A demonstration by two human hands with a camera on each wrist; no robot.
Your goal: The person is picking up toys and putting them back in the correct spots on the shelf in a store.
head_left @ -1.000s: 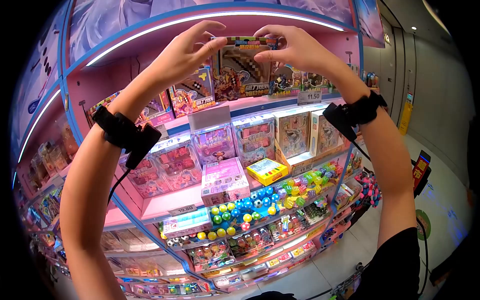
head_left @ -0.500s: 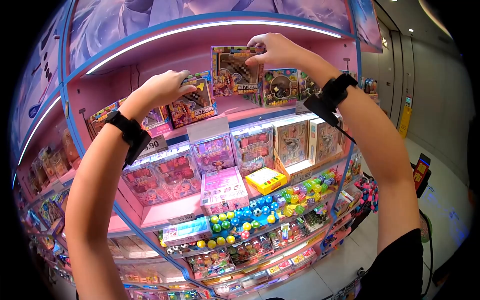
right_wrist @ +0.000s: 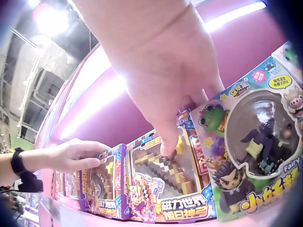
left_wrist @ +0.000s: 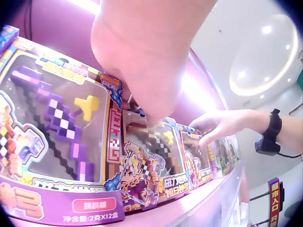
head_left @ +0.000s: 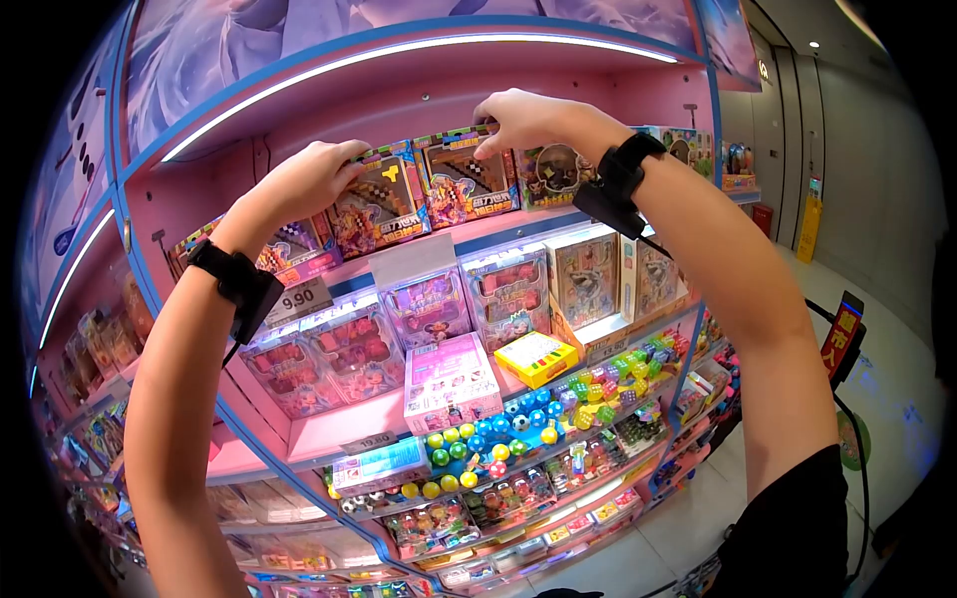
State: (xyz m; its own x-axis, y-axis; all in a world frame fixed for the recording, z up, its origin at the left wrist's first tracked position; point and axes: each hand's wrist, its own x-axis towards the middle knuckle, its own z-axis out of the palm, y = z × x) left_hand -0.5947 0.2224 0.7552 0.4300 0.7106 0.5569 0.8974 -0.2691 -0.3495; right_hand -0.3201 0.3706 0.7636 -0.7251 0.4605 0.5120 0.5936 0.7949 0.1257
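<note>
Two brown toy boxes with clear windows stand side by side on the upper shelf. My right hand (head_left: 528, 118) grips the top of the right box (head_left: 464, 187), with its thumb over the front window (right_wrist: 163, 165) and its fingers behind the top edge. At the left box (head_left: 384, 211), my left hand (head_left: 304, 181) holds the top corner, thumb in front and fingers over the edge. A purple bow toy box (left_wrist: 61, 118) stands just left of it. Right of the gripped box is a figure box with a round window (right_wrist: 255, 137).
A pink shelf wall (head_left: 339, 120) rises behind the boxes, under a light strip (head_left: 419, 44). Price tag (head_left: 299, 299) hangs at the shelf edge. Lower down are pink boxes (head_left: 454, 384), a yellow box (head_left: 536, 359) and several small coloured balls (head_left: 488, 439).
Both hands were at the raised right box; the left hand then moved to the left box. The right hand has lowered its box beside that one, and the left box now stands straighter.
</note>
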